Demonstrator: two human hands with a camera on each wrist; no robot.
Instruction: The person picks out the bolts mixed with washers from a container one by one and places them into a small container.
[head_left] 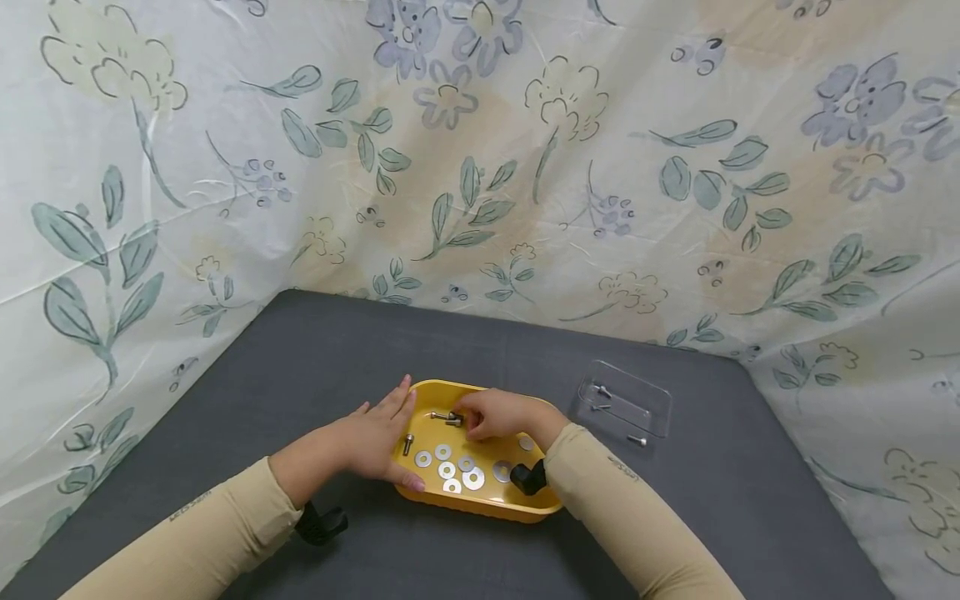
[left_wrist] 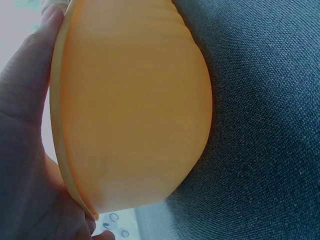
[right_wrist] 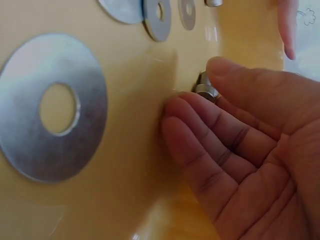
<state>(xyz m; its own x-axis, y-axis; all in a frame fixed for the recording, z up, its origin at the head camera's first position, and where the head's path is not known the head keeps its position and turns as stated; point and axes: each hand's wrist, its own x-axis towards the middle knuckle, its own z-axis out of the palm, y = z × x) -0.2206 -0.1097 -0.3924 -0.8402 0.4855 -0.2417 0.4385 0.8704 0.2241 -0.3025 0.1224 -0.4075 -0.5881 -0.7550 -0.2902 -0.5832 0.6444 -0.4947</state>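
- Head view shows a yellow tub [head_left: 487,502] on a dark gray table [head_left: 330,350], with a person's two hands at it.
- The left hand [head_left: 378,433] is at the left end of the tub. Its fingers are spread and mostly straight. The thumb touches the near rim, and the other fingers lie along the end of the tub.
- In the left wrist view, this hand lies along the rim, with the yellow wall beside it.
- The right hand [head_left: 504,415] reaches into the tub, near the far side. Its fingers are bent.
- The right wrist view shows a bolt [right_wrist: 206,90] right by the thumb tip and bent fingers. It is partly hidden, so one cannot tell if they pinch it.
- In the head view, small bolts [head_left: 453,420] lie in the tub, just left of the right hand's fingers.
- Another bolt [head_left: 408,444] is inside the tub, near the left hand.
- Flat silver rings [head_left: 473,478] with round holes lie on the tub's floor, mostly in the near half.
- To the right of the tub is a clear tray [head_left: 654,401]. Two little screws [head_left: 602,390] lie in it, and one more screw [head_left: 637,441] is at its near edge.
- Behind the table hangs a cloth [head_left: 480,133] with flowers and leaves.
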